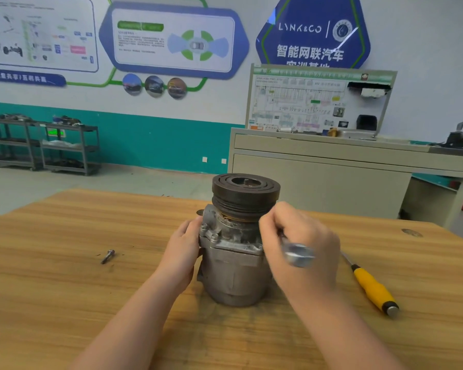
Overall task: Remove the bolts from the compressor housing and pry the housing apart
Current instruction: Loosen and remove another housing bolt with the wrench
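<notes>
Compressor [234,252] upright mid-table [64,276], pulley [246,194] up. Left hand [181,252] grips housing's left side; right hand [300,247] fingers curled round blurred metal wrench [298,254]. Loose bolt [107,256] left; yellow-handled screwdriver [372,287] right.

The wall [425,36] is white on top and teal below, with big blue and green posters [171,40]; grey shelf carts [42,145] stand on the grey floor [78,182]; a beige cabinet [318,166] holds a chart board [318,100].
</notes>
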`<state>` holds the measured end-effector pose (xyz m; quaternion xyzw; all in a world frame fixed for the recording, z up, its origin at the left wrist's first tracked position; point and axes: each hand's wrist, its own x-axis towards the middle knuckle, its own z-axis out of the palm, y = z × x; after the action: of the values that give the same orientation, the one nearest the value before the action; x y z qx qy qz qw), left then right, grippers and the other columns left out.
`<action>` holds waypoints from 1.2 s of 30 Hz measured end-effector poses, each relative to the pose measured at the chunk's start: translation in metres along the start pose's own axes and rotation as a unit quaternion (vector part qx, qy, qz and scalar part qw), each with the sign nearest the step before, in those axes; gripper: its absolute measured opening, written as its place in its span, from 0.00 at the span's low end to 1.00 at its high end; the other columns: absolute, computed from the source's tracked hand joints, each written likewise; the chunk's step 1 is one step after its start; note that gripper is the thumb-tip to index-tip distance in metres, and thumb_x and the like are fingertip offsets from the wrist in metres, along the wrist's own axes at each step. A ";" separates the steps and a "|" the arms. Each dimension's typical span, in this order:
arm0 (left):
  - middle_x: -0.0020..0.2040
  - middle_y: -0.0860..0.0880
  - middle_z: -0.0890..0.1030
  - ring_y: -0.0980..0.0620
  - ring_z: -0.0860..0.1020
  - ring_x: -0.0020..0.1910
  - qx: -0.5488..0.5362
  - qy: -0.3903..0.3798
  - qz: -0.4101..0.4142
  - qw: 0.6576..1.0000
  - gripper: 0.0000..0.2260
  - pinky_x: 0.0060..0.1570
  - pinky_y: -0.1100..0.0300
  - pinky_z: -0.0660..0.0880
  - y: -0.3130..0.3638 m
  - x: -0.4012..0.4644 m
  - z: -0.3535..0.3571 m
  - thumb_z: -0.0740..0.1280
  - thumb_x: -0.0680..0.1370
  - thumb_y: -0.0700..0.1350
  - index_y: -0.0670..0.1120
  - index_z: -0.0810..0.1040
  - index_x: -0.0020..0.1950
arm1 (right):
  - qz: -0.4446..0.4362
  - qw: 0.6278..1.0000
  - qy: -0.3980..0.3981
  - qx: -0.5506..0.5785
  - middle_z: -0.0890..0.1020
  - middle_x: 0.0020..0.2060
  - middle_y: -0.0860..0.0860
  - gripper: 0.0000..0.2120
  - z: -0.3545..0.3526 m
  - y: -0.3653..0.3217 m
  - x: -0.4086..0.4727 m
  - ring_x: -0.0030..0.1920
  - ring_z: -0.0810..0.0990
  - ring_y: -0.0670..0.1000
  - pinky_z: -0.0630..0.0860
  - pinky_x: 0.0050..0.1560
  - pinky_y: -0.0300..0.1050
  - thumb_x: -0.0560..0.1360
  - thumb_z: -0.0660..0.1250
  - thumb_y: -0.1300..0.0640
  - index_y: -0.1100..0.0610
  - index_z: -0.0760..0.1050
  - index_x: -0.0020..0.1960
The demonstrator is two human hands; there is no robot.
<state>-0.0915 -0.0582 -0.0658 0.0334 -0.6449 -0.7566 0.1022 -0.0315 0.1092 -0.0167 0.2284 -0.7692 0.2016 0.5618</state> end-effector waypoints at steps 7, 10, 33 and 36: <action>0.52 0.46 0.84 0.50 0.81 0.53 0.013 -0.007 -0.004 1.000 0.12 0.49 0.56 0.76 0.002 -0.003 0.002 0.56 0.84 0.47 0.45 0.79 0.57 | 0.012 0.994 0.055 0.091 0.57 0.23 0.41 0.20 0.001 0.006 -0.007 0.26 0.59 0.45 0.55 0.26 0.30 0.70 0.62 0.65 0.46 0.56 0.31; 0.47 0.48 0.85 0.53 0.83 0.46 0.015 0.005 -0.006 1.000 0.13 0.43 0.56 0.77 0.000 -0.003 0.002 0.56 0.84 0.47 0.47 0.79 0.54 | 0.144 0.946 0.028 0.290 0.61 0.21 0.42 0.21 -0.006 0.033 -0.007 0.24 0.62 0.41 0.57 0.27 0.27 0.70 0.64 0.59 0.44 0.57 0.27; 0.52 0.44 0.82 0.43 0.78 0.57 0.044 0.057 0.012 0.997 0.12 0.64 0.40 0.72 0.003 -0.012 0.006 0.58 0.81 0.45 0.43 0.79 0.53 | 0.282 0.915 0.049 0.284 0.70 0.23 0.56 0.21 -0.004 0.046 -0.007 0.24 0.67 0.43 0.65 0.26 0.29 0.75 0.67 0.66 0.53 0.64 0.28; 0.51 0.43 0.82 0.41 0.79 0.57 0.039 0.060 0.012 0.997 0.11 0.64 0.39 0.72 0.003 -0.012 0.006 0.58 0.81 0.44 0.43 0.79 0.51 | 0.254 0.931 0.050 0.256 0.67 0.26 0.59 0.19 -0.004 0.038 -0.009 0.26 0.64 0.43 0.62 0.27 0.33 0.73 0.67 0.60 0.55 0.62 0.29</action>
<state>-0.0805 -0.0507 -0.0624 0.0750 -0.6672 -0.7262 0.1478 -0.0476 0.1436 -0.0260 0.1512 -0.6949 0.5385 0.4519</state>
